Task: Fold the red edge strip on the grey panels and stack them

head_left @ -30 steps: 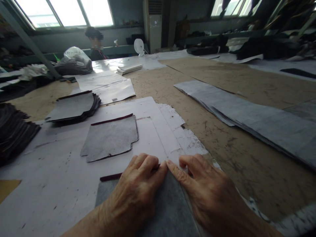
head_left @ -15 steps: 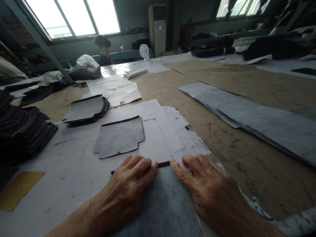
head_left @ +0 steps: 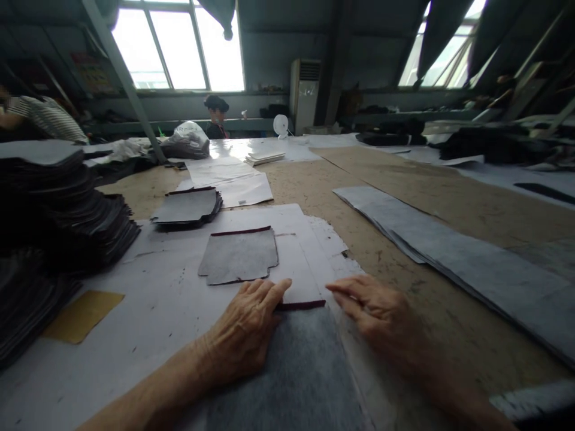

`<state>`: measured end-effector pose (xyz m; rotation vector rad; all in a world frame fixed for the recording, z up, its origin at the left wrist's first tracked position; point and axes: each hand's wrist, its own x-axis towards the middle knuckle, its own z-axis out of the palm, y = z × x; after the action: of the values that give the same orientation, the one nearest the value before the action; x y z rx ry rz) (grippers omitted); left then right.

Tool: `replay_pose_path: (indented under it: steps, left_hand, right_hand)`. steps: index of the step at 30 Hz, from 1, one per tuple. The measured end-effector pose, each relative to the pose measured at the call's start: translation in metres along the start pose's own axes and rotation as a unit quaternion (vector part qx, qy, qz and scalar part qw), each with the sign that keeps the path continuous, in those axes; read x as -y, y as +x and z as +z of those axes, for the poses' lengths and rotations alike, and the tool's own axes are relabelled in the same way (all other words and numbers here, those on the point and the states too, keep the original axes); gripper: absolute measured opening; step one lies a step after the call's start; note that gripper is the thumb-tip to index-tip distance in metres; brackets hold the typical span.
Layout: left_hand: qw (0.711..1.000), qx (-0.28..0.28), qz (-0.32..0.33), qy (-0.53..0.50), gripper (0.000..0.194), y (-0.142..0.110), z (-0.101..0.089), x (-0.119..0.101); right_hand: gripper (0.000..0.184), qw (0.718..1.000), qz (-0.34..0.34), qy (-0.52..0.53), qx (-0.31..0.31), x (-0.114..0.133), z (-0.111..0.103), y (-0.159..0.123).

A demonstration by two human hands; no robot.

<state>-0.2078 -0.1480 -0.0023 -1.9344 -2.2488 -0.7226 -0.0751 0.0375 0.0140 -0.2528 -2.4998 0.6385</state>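
Note:
A grey fabric panel (head_left: 296, 365) lies in front of me, a dark maroon strip (head_left: 303, 305) folded along its far edge. My left hand (head_left: 251, 323) rests on the panel's left side with its fingers stretched forward over the strip's left end. Just off the strip's right end is my right hand (head_left: 375, 305), slightly blurred, its fingers extended and holding nothing that I can see. Beyond my hands, a smaller grey fabric piece (head_left: 240, 257) with a maroon top edge and notched lower corners lies flat on white paper (head_left: 166, 311).
Similar pieces form a short stack (head_left: 186, 206) farther back. Tall dark fabric stacks (head_left: 103, 227) stand at left, near a tan card (head_left: 85, 315). Long grey fabric layers (head_left: 449, 257) lie at right. Across the table are a plastic bag (head_left: 186, 140), a white fan (head_left: 281, 126) and a person (head_left: 217, 123).
My right hand has come away from the strip and moved slightly right. My left hand stays on the panel, its index finger now reaching past the strip. The head view has tilted up and turned left.

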Motion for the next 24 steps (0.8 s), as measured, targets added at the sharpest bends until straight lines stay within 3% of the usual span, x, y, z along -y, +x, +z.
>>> replay_pose_path:
  steps: [3,6,10,13,17,20,24]
  left_hand:
    - [1.0,-0.005,-0.014,0.005,0.05,0.0,-0.002,-0.002]
    - [1.0,0.003,-0.027,0.002,0.05,0.002,-0.003,-0.003]
    - [0.999,0.014,-0.041,-0.005,0.053,0.006,-0.006,-0.003]
    - [0.999,-0.004,-0.046,-0.027,0.051,0.006,-0.012,-0.001]
    - [0.991,-0.029,-0.087,-0.1,0.012,-0.001,-0.023,0.005]
    - [0.988,-0.044,-0.093,-0.114,0.025,-0.006,-0.027,0.005]
    - [0.99,-0.069,-0.061,-0.107,0.022,-0.012,-0.031,0.004]
  right_hand:
    - [0.016,0.991,-0.084,-0.075,0.069,0.012,0.012,0.011]
    - [0.01,0.982,-0.062,-0.119,0.131,0.017,0.018,0.023]
    - [0.012,0.974,-0.016,-0.088,0.206,0.023,0.016,0.033]
    - [0.016,0.978,-0.023,-0.064,0.2,0.031,0.01,0.035]
    - [0.017,0.983,-0.034,-0.016,0.178,0.037,0.002,0.035]
    - [0.016,0.979,-0.061,0.01,0.194,0.037,0.003,0.034]
    - [0.023,0.972,-0.123,-0.007,0.202,0.035,0.011,0.034]
